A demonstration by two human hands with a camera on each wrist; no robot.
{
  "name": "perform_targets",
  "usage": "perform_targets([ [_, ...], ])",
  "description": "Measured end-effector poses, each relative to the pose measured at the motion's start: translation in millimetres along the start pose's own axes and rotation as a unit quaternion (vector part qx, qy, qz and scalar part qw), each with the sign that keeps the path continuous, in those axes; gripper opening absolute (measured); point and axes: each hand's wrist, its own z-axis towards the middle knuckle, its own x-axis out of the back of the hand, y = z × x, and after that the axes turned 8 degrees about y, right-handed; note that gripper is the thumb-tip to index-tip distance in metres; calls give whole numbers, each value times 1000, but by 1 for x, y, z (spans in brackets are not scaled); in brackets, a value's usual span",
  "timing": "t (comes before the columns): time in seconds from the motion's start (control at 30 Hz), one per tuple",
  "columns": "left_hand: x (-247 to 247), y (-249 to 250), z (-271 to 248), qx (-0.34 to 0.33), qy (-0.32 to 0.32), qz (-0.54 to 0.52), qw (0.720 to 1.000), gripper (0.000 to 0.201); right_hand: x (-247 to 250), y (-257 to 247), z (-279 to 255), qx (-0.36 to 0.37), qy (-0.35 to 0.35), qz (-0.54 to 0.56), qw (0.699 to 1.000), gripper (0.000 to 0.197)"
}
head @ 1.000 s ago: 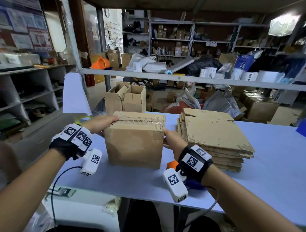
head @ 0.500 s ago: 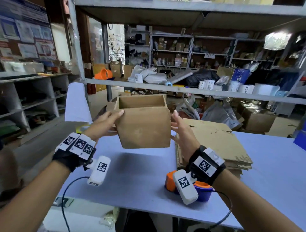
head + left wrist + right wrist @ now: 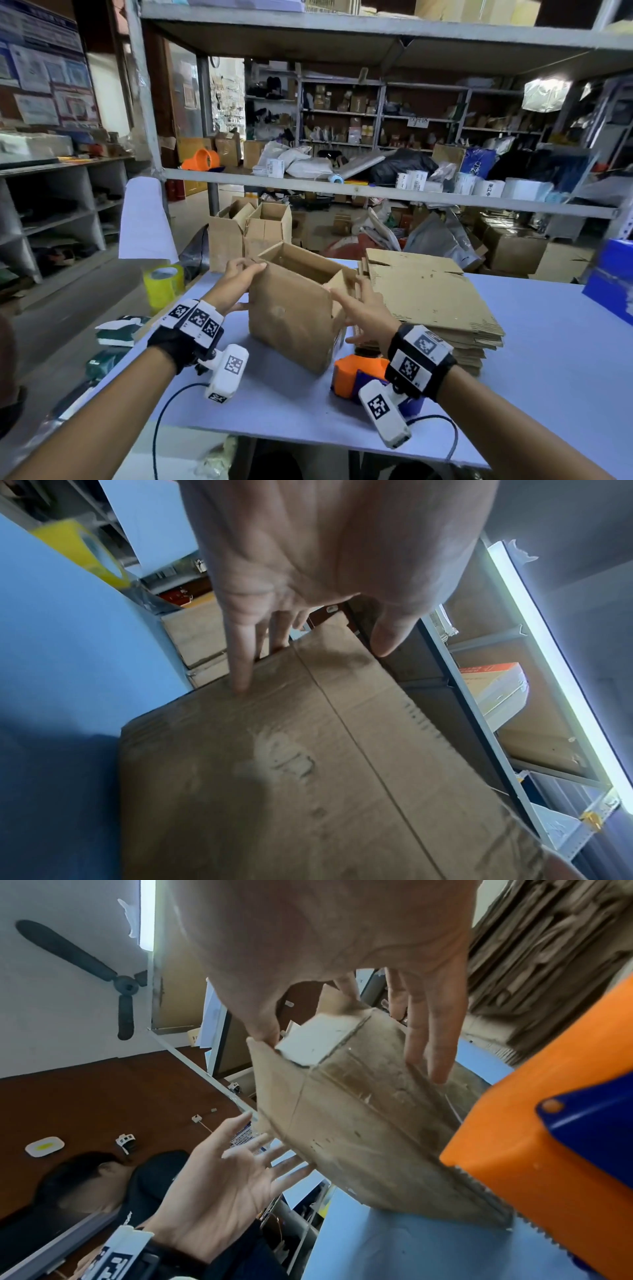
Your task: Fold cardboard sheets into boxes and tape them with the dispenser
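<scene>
A brown cardboard box [image 3: 294, 315] stands tilted on the blue table [image 3: 534, 377], its open side up. My left hand [image 3: 245, 270] lies against its upper left corner with straight fingers; the left wrist view shows the fingers [image 3: 241, 669] pressing the box [image 3: 308, 764] wall. My right hand [image 3: 346, 301] spans the right side with spread fingers. In the right wrist view the thumb touches a top corner of the box [image 3: 359, 1123] and the fingers [image 3: 421, 1042] lie along its side. An orange and blue tape dispenser [image 3: 356, 373] sits on the table under my right wrist.
A stack of flat cardboard sheets [image 3: 428, 294] lies right of the box. A yellow tape roll [image 3: 163, 286] stands at the table's left edge. Two open boxes [image 3: 250, 229] stand behind the table. A metal shelf rail [image 3: 376, 193] crosses above the far edge.
The box was lifted from the table with its taped seam up, turned over in the air, and has come down tilted with the open side up. Both hands stayed at its sides.
</scene>
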Motion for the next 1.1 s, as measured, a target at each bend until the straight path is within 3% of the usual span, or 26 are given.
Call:
perform_targets([
  [0.07,-12,-2,3,-19,-16,-20,999,40,3,-3,-2,-4,4,20,1000,70],
  [0.17,-36,-6,7,-37,-57,-2,998,102,9,-4,-3,-23,7,45,999,65],
  [0.23,-55,-6,6,-61,-98,31,993,114,11,-2,0,-32,9,53,998,61],
  [0.37,-79,-9,10,-177,-138,160,961,92,7,-2,12,-33,8,62,998,54],
  [0.47,-77,-9,24,-276,-94,268,918,67,-1,-3,32,-34,6,68,997,46],
  [0.63,-79,8,66,-333,-42,416,845,37,-22,-5,74,-37,-3,88,995,63],
  [0.8,-92,19,121,-385,16,540,748,40,-42,-11,123,-42,-11,92,995,52],
  [0.93,-104,21,156,-397,56,617,677,49,-52,-18,159,-43,-16,92,995,68],
  [1.03,-110,19,171,-394,83,643,651,48,-56,-22,181,-38,-4,69,997,75],
  [1.1,-113,18,179,-393,99,644,649,48,-57,-23,194,-41,-3,67,997,73],
])
